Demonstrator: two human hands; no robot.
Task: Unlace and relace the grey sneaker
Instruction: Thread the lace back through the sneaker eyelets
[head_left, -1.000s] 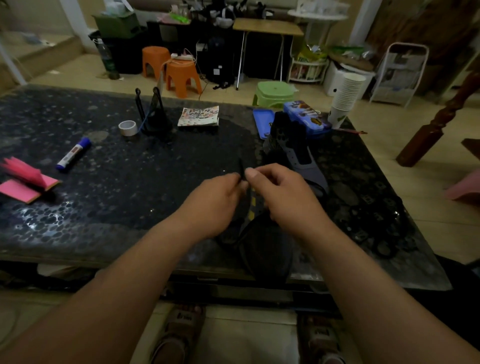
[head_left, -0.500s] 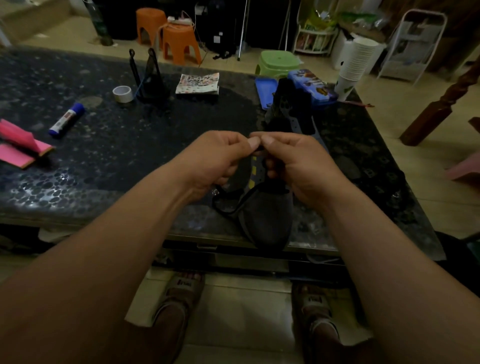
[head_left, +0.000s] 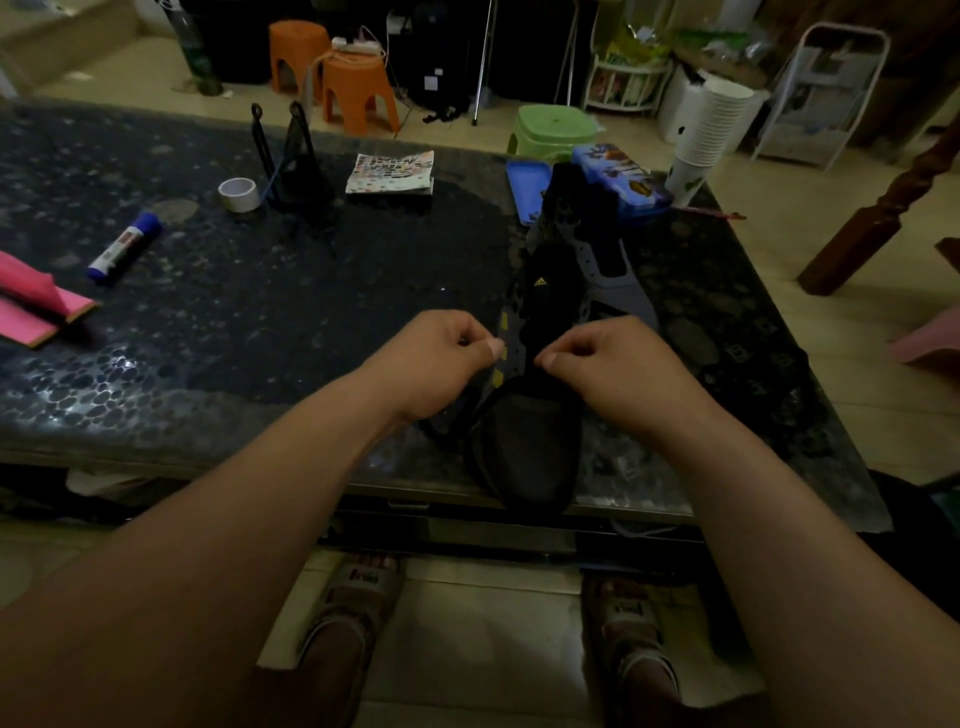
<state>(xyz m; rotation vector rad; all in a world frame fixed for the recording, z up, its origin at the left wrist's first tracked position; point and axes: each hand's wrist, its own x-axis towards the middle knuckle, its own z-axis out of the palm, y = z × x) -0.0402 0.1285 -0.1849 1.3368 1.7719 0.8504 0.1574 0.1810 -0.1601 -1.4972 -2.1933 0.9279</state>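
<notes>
On the dark worktop (head_left: 311, 312), the fingers of the left hand (head_left: 441, 358) and right hand (head_left: 608, 364) seem to pinch the lace (head_left: 480, 410) over the sneaker (head_left: 524, 447); best to draw both ends evenly

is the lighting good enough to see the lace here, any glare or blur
Head view: dim and underexposed, so the sneaker and the black lace that the left hand and right hand pinch nearly merge with the dark table; head view: glare patches on the table's near left, wide-angle bending toward the borders, mild softness throughout.
</notes>
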